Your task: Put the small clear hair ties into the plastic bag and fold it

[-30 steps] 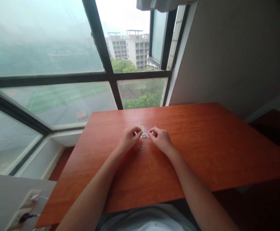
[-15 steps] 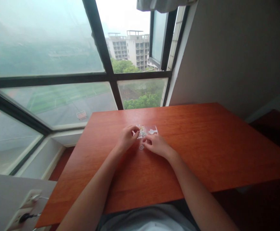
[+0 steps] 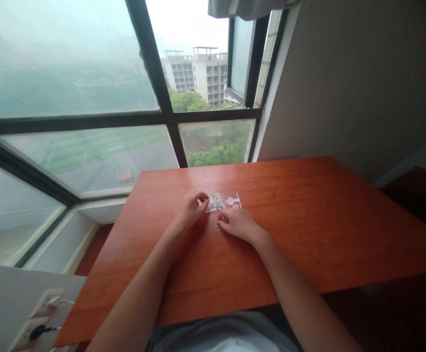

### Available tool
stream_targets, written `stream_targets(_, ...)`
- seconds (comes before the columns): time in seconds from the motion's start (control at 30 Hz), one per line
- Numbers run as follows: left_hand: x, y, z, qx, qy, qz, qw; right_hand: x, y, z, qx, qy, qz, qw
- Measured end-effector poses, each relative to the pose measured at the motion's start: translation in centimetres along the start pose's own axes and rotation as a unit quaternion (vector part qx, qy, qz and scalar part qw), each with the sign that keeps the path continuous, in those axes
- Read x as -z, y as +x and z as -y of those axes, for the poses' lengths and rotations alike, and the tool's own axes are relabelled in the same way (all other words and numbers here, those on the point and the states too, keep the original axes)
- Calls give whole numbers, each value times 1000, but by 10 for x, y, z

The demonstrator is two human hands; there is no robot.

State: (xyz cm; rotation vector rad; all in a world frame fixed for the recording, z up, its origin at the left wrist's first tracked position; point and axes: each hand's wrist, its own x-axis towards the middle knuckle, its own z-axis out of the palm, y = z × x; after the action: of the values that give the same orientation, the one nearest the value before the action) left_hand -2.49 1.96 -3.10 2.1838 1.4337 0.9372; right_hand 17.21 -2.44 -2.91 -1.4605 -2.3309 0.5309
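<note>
A small clear plastic bag (image 3: 226, 194) lies on the wooden table, with little white, green and yellowish pieces in its left part and a white shape on its right part. At its left edge is my left hand (image 3: 191, 211), fingers curved and a gap showing between thumb and index finger; it holds nothing that I can see. Just in front of the bag, my right hand (image 3: 239, 224) has its thumb and fingertips closed at a thin white ring (image 3: 216, 225). The fingertips hide part of the ring, which is at or just above the tabletop.
The reddish-brown table (image 3: 308, 210) reaches toward large dark-framed windows (image 3: 169, 117). A grey wall (image 3: 345, 88) rises behind its right side. At the lower left, a wall socket (image 3: 30, 332) has plugs and cables in it.
My left hand has drawn slightly left, showing more of the bag's left part. My right fingertips have come down onto the ring, which has shifted slightly right.
</note>
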Motion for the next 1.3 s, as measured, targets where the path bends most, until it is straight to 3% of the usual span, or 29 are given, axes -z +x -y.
stream_targets(0.4,4,-1,3,-24,59,25,998,4,1,-3,-33,-24,-5,999)
stream_targets(0.67,7,1,-9,-24,24,13,999,8,2,-3,-51,-13,-88,995)
stream_targets(0.9,3,-1,-35,-44,-65,78,994,8,2,-4,-53,24,-183,982)
stream_targets(1.13,-1,-2,-41,-48,-102,108,988,8,2,-5,-42,31,-190,980)
stream_targets(1.3,-3,-1,-35,-58,-70,69,993,8,2,-7,-51,23,-195,979)
